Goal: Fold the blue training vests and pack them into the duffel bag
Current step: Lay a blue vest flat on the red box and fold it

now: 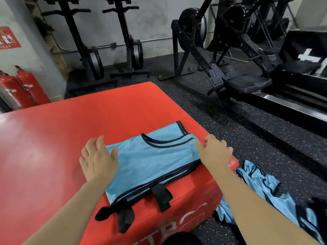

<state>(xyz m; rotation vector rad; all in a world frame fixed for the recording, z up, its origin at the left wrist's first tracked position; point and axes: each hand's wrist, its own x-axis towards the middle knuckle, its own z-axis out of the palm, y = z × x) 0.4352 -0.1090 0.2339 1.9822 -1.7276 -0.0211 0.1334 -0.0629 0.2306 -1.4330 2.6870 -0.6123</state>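
Observation:
A light blue mesh training vest (152, 161) with dark trim lies folded flat on the near right corner of a red padded box (58, 138). Black straps hang from its near edge over the box front. My left hand (98, 159) rests flat on the vest's left edge, fingers spread. At the vest's right edge, my right hand (215, 152) has its fingers curled and pinches the fabric. More blue vests (261, 197) lie crumpled on the floor to the right of the box. No duffel bag is clearly in view.
Black rowing machines (235, 73) stand on the speckled rubber floor behind and to the right. Two upright exercise machines (113, 50) line the back wall. Red fire extinguishers (21, 89) stand at the far left. A dark object (316, 209) lies beside the floor vests.

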